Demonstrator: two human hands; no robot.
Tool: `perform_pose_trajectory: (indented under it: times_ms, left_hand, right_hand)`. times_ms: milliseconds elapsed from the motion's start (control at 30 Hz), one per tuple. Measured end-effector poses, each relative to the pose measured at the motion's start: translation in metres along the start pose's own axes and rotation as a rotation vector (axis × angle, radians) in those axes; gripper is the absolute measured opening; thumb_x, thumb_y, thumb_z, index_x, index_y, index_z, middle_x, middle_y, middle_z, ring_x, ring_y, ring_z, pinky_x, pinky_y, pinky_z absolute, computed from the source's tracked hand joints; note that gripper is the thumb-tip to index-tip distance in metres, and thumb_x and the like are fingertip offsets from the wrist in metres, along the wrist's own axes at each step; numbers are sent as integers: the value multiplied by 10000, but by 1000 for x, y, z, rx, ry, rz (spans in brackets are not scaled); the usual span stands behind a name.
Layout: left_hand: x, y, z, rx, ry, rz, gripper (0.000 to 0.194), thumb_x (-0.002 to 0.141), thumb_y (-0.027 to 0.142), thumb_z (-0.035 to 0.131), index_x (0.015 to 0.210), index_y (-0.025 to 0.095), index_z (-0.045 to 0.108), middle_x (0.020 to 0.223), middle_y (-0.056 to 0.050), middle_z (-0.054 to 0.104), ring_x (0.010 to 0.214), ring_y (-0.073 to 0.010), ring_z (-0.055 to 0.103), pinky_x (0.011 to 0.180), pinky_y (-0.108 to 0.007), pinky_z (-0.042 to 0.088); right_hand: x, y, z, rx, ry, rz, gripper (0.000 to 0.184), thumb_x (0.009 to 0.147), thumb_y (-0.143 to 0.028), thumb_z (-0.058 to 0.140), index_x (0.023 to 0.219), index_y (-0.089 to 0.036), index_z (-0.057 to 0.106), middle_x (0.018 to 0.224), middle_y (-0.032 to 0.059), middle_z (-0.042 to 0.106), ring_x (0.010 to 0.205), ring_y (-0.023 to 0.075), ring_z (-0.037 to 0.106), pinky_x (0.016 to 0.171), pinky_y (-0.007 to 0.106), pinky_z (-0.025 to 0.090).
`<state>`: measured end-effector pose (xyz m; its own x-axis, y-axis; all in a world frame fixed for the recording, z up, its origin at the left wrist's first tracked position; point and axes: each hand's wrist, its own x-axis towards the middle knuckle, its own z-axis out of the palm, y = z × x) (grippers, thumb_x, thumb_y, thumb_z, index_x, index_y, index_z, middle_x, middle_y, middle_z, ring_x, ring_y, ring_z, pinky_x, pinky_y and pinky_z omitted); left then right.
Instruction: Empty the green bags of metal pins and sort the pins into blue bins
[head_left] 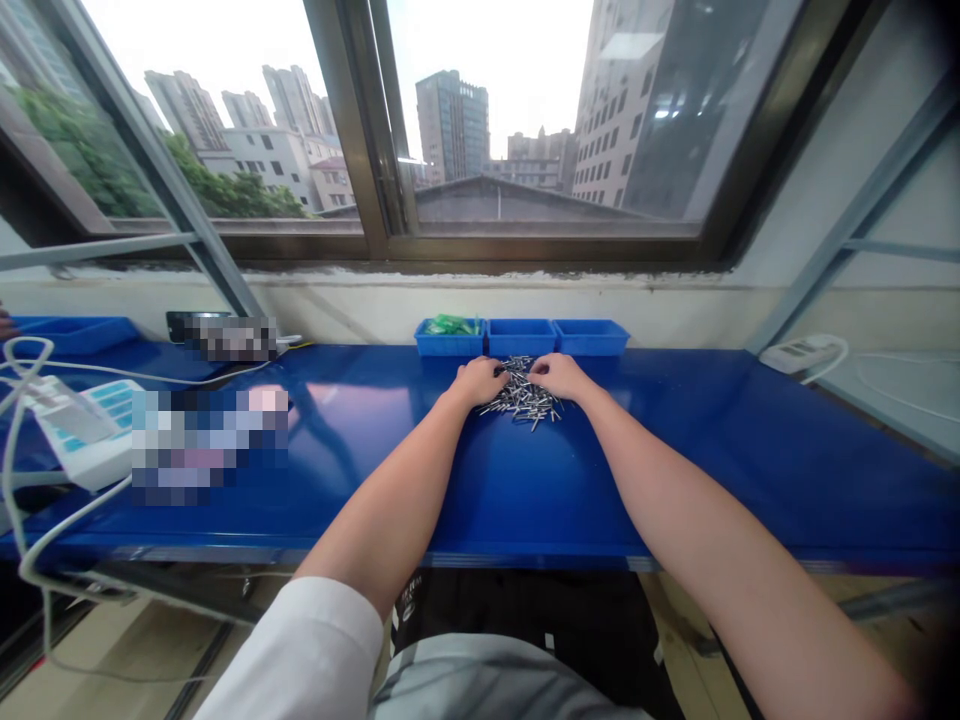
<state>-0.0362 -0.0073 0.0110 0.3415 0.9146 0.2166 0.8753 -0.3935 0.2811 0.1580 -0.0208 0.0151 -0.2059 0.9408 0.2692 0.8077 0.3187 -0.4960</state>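
A loose pile of thin silvery metal pins [523, 398] lies on the blue tabletop, pointing every which way. My left hand [478, 382] is at the pile's left edge, its fingers curled in and closed on some of the pins. From the other side my right hand [564, 377] reaches the pile, thumb and fingers bent together on pins at its upper right. The exact pins in my fingers are too small to make out. Just behind my hands stand three blue bins; the left bin [450, 345] holds green plastic packets, while the middle bin [521, 328] and right bin [592, 330] show bare inner walls.
The blue table [360, 480] runs along a wall under a window [525, 230]. White cables and a power strip [82, 425] lie on the left, near blurred-out items. Another power strip [802, 352] sits at the far right. Metal frame posts [225, 270] rise on both sides.
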Motion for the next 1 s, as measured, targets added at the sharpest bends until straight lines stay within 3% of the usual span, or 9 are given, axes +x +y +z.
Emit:
perform_pose_trajectory:
  times_ms: [300, 700, 867, 1000]
  left_hand:
    - [1, 0, 1, 20, -12, -3, 453, 857, 503, 425, 1177, 237, 605, 1263, -97, 582, 1156, -283, 526, 956, -402, 396]
    - [-1, 2, 1, 29, -5, 5, 430, 856, 486, 430, 1151, 233, 613, 1234, -95, 591, 1138, -285, 532, 946, -426, 408]
    - [0, 2, 0, -6, 88, 1, 410, 861, 445, 458, 1172, 214, 591, 1220, -101, 592, 1147, -273, 522, 959, -422, 399]
    - [0, 3, -1, -88, 209, 144, 355, 865, 360, 486, 1167, 205, 590, 1188, -73, 618, 1131, -225, 537, 971, -365, 394]
  right_hand:
    - [-1, -4, 1, -35, -5, -18, 157, 751, -308, 618, 747, -177, 704, 848, 57, 712, 791, 177, 627, 715, 253, 451]
    - [5, -1, 9, -163, -3, -127, 204, 803, -169, 487, 728, -154, 676, 809, 73, 695, 753, 172, 601, 703, 250, 412]
    - [6, -1, 10, -133, 135, -90, 207, 855, -198, 452, 835, -146, 651, 872, 93, 691, 810, 191, 601, 732, 270, 407]
    - [4, -5, 8, -39, 149, -111, 192, 871, -216, 455, 890, -167, 639, 836, 63, 686, 776, 178, 598, 709, 264, 406]
